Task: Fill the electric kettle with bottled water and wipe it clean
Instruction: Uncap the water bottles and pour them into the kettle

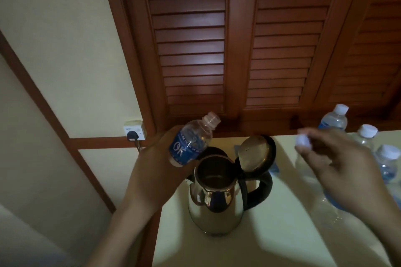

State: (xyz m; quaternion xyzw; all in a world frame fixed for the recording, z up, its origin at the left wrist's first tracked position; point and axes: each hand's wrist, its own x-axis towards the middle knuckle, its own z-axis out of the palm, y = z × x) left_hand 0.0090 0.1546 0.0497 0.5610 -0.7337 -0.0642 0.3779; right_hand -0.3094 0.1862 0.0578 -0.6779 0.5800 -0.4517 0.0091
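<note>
Now | left hand [156, 165] grips uncapped bottle [192, 141] above open kettle [217, 193], ready to pour | right hand [332, 160] pinches cap [302, 140] aside

The left hand [156, 165] gripped a small water bottle [192, 140] with a blue label, uncapped and tilted, its open neck pointing up and to the right, above the steel kettle [217, 197]. The kettle stood on the pale counter [271, 240] with its lid [255, 154] swung open (black handle on the right). The right hand [332, 158], blurred, pinched a white cap [302, 140] between its fingertips. Three capped bottles [333, 120] stood at the right edge. A plug sat in the wall socket [134, 132].
</note>
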